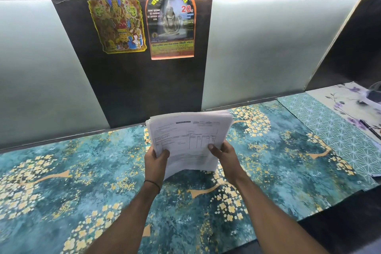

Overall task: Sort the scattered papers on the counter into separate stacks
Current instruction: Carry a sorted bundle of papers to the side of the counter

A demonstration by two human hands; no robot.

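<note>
1. We hold the paper stack (pixel 186 140) raised above the counter (pixel 61 181).
2. Our left hand (pixel 155 161) grips its lower left edge.
3. Our right hand (pixel 223 153) grips its lower right edge, thumb on top.

Print on papers (pixel 186 140) illegible (too small)

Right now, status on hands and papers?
Left hand and right hand both grip the paper stack, lifted above the floral counter. No stacks laid out yet. Nothing in the way.
</note>
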